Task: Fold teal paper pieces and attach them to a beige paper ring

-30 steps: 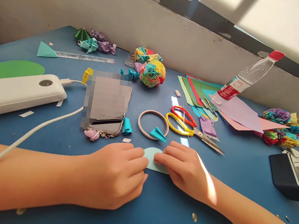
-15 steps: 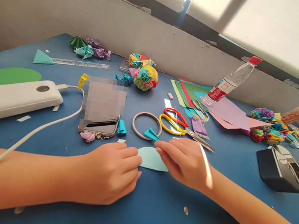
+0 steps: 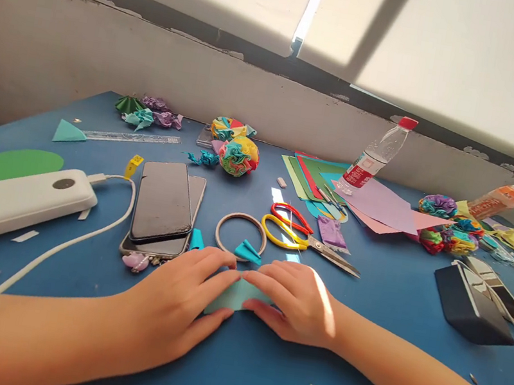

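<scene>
A pale mint-green piece of paper [image 3: 239, 295] lies on the blue table between my hands, largely covered by them. My left hand [image 3: 182, 294] grips its left side, with fingers across the top and the thumb at the near edge. On the other side, my right hand [image 3: 300, 303] holds the paper the same way, and the two sets of fingertips almost meet. Just beyond them is a roll of tape or ring [image 3: 217, 235], with a rolled teal paper piece [image 3: 248, 253] lying over its near rim. Scissors [image 3: 301, 235] with red and yellow handles lie behind my right hand.
Two stacked phones [image 3: 162, 203] and a white power bank [image 3: 16, 203] with a cable lie left. Colourful paper balls [image 3: 239, 156] stand at the back. Coloured sheets [image 3: 377, 202], a red-capped bottle [image 3: 369, 161] and a black box [image 3: 468, 304] are right.
Both hands have come closer together over the pale green paper, and the left fingers have opened out of their curl onto it. The camera view has tilted up slightly.
</scene>
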Available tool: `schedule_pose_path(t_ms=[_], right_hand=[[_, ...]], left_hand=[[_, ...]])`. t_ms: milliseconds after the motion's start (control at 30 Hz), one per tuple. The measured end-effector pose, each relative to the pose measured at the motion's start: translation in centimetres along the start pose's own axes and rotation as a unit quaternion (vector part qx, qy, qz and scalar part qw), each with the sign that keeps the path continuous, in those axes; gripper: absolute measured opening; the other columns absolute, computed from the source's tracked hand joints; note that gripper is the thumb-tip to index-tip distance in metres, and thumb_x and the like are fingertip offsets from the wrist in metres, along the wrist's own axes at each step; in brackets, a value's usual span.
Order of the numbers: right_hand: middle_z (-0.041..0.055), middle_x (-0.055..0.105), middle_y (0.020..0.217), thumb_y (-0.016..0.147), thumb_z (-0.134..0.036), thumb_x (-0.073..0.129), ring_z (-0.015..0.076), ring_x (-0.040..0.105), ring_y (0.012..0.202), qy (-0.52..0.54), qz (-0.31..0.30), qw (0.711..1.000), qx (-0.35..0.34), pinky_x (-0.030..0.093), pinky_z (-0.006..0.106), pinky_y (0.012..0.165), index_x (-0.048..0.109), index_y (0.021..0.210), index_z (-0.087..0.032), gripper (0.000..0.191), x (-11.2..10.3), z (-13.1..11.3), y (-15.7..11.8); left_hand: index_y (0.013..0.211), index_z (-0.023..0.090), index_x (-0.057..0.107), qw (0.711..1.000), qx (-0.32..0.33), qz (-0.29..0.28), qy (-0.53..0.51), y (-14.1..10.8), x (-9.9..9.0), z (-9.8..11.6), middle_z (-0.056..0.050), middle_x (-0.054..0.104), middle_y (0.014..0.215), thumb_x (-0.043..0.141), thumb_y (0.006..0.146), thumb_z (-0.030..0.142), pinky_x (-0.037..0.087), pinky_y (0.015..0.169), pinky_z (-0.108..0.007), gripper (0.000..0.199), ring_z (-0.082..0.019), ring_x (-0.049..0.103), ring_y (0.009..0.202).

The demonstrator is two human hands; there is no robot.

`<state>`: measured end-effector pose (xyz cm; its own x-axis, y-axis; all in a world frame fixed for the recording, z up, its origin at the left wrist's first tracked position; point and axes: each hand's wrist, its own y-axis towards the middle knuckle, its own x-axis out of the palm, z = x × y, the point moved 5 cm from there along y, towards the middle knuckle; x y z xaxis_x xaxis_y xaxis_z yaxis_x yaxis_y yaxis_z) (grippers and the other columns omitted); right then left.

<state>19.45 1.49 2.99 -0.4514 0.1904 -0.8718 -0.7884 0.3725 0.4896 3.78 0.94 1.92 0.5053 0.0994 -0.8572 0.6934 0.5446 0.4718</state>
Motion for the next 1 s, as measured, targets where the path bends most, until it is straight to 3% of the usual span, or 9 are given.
schedule_pose_path(t_ms=[100, 200, 267, 400, 533, 633, 800, 1000], right_hand=[[0.0062, 0.066, 0.085, 0.089, -0.009, 0.046, 0.0139, 0.057, 0.075, -0.003, 0.049, 0.999, 0.002, 0.042, 0.028, 0.066, 0.047, 0.118, -0.011, 0.03, -0.3, 0.1, -0.1], [0.0048, 0.066, 0.085, 0.087, -0.008, 0.047, 0.0135, 0.057, 0.078, -0.011, 0.077, 0.997, 0.015, 0.04, 0.033, 0.076, 0.05, 0.117, -0.011, 0.029, -0.7, 0.1, -0.2], [0.0036, 0.066, 0.082, 0.087, -0.011, 0.05, 0.0136, 0.056, 0.077, -0.022, 0.064, 0.998, 0.002, 0.038, 0.034, 0.077, 0.055, 0.107, -0.012, 0.021, -0.8, -0.3, -0.2], [0.0017, 0.064, 0.074, 0.088, -0.024, 0.054, 0.0133, 0.055, 0.073, -0.03, 0.032, 0.998, -0.037, 0.037, 0.035, 0.077, 0.06, 0.091, -0.013, 0.014, -0.9, -1.2, 0.0], [0.0047, 0.068, 0.083, 0.085, -0.015, 0.057, 0.0151, 0.058, 0.083, -0.072, 0.04, 0.992, -0.092, 0.039, 0.034, 0.079, 0.062, 0.093, -0.008, 0.012, -1.0, -2.2, -0.3], [0.0075, 0.068, 0.084, 0.083, -0.013, 0.056, 0.0173, 0.059, 0.083, -0.075, 0.037, 0.99, -0.115, 0.04, 0.035, 0.078, 0.063, 0.093, -0.006, 0.014, -1.1, -2.7, -0.7], [0.0047, 0.064, 0.071, 0.087, -0.015, 0.05, 0.0147, 0.057, 0.067, 0.016, -0.03, 0.996, -0.085, 0.041, 0.033, 0.066, 0.061, 0.085, -0.01, 0.012, -0.7, -2.4, -0.4], [0.006, 0.06, 0.072, 0.086, -0.014, 0.047, 0.0147, 0.049, 0.064, 0.102, -0.049, 0.994, -0.005, 0.037, 0.03, 0.058, 0.056, 0.079, -0.014, 0.012, -0.1, -1.4, 0.0]], left_hand=[[0.129, 0.012, 0.039, 0.999, -0.031, 0.031, -0.007, 0.2, -0.1, -0.6, -0.012, 0.053, 0.12, 0.049, 0.09, 0.021, 0.042, 0.094, -0.037, 0.041, -0.023, 0.049, 0.111], [0.102, 0.017, 0.054, 0.998, -0.015, 0.051, -0.037, 0.4, -0.2, -0.6, -0.006, 0.06, 0.097, 0.045, 0.09, 0.011, 0.042, 0.079, -0.033, 0.016, -0.019, 0.054, 0.09], [0.086, 0.017, 0.055, 0.997, 0.017, 0.056, -0.041, 0.4, -0.3, -0.3, -0.004, 0.06, 0.083, 0.042, 0.089, 0.005, 0.04, 0.072, -0.032, 0.018, -0.016, 0.053, 0.077], [0.089, 0.013, 0.057, 0.994, 0.096, 0.05, 0.007, 0.1, -0.4, 0.6, -0.006, 0.063, 0.083, 0.04, 0.087, 0.001, 0.04, 0.07, -0.033, 0.021, -0.017, 0.056, 0.077], [0.085, 0.012, 0.059, 0.988, 0.127, 0.061, 0.057, 0.0, -0.7, 1.3, -0.01, 0.065, 0.09, 0.042, 0.086, 0.003, 0.042, 0.077, -0.038, 0.019, -0.021, 0.059, 0.083], [0.083, 0.014, 0.059, 0.988, 0.141, 0.049, 0.045, 0.1, -1.0, 1.8, -0.008, 0.065, 0.08, 0.043, 0.088, 0.009, 0.046, 0.073, -0.036, 0.018, -0.019, 0.06, 0.075], [0.083, 0.015, 0.061, 0.987, 0.157, 0.008, 0.023, 0.2, -1.3, 2.2, -0.007, 0.064, 0.074, 0.048, 0.089, 0.013, 0.051, 0.068, -0.032, 0.014, -0.018, 0.06, 0.07], [0.098, 0.019, 0.062, 0.992, 0.118, 0.03, 0.019, -0.8, -1.3, 1.9, -0.007, 0.069, 0.089, 0.047, 0.088, 0.014, 0.055, 0.079, -0.033, 0.019, -0.019, 0.065, 0.084]])
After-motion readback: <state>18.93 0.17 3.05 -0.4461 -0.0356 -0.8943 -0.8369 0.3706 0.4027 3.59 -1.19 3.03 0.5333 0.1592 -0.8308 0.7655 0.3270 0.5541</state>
